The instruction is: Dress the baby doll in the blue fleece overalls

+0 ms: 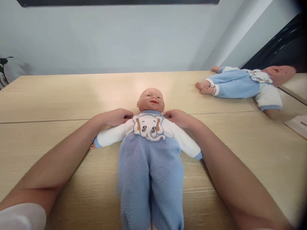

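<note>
A baby doll [151,102] lies face up before me with its head pointing away. It wears a one-piece outfit [150,156] with fuzzy blue trousers, white sleeves with blue cuffs and an elephant patch [148,127] on the chest. My left hand [117,117] is closed at the shoulder on the left side of the picture, the fingers curled on the cloth near the collar. At the opposite shoulder my right hand [178,118] pinches the cloth the same way. Some fingertips are hidden. The doll's arms are spread out beneath my forearms.
Another doll [237,83] in a matching blue and white outfit lies at the right rear of the wooden table [59,95]. A card or paper [297,125] is at the right edge. A black object [275,44] stands behind that doll. Leaves [3,68] show at far left.
</note>
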`<state>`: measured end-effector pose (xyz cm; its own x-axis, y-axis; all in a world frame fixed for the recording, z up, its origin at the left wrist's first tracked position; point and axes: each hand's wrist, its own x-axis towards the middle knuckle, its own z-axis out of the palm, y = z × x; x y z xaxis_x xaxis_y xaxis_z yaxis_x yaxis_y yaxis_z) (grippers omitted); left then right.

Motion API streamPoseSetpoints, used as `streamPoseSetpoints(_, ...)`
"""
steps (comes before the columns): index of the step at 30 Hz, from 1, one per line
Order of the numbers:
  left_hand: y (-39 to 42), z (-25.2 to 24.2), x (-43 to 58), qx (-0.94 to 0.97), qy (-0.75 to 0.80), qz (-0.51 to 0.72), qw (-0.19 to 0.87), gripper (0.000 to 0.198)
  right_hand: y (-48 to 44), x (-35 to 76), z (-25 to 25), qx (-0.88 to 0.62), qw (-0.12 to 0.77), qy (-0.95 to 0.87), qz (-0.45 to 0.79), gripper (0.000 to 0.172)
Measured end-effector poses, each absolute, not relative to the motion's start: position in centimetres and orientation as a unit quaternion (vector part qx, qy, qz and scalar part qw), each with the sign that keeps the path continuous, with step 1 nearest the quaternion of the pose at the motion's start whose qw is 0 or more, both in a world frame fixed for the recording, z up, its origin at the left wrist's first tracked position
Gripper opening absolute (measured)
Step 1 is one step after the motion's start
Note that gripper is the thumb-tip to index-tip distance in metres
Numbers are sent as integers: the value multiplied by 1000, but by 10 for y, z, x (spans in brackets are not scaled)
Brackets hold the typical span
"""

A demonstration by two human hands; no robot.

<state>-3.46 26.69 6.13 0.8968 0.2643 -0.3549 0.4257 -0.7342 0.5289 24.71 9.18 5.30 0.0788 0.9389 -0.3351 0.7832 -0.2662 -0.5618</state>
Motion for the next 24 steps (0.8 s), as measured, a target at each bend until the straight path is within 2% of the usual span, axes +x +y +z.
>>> streamPoseSetpoints(4, 254, 93, -44, 912, 175, -126, 349, 48, 89, 251, 69, -700, 117, -608, 355, 25)
streamPoseSetpoints(7, 214, 123, -50, 933, 171, -28, 315, 56, 80, 251, 90, -705, 86, -620, 332, 31)
streamPoseSetpoints(10, 152, 132, -57, 959, 127, 62, 247, 63, 54, 228, 112, -771, 98, -609, 160, 41)
streamPoseSetpoints(12, 107, 124, -67, 967, 94, 85, 219, 67, 24, 196, 118, -766, 157, -622, 43, 47)
streamPoseSetpoints(13, 86, 118, -73, 968, 88, 87, 218, 69, 5, 176, 118, -745, 187, -639, 24, 50)
streamPoseSetpoints(17, 16, 99, -111, 954, 116, 46, 274, 72, -89, 96, 91, -670, 250, -691, 107, 65)
streamPoseSetpoints(20, -18, 96, -139, 943, 115, -6, 313, 61, -149, 57, 62, -677, 281, -653, 193, 73)
streamPoseSetpoints(22, -31, 91, -148, 933, 163, 20, 322, 55, -171, 45, 47, -693, 325, -602, 226, 76)
streamPoseSetpoints(24, -35, 80, -144, 900, 279, 105, 318, 60, -173, 41, 38, -708, 400, -537, 223, 80)
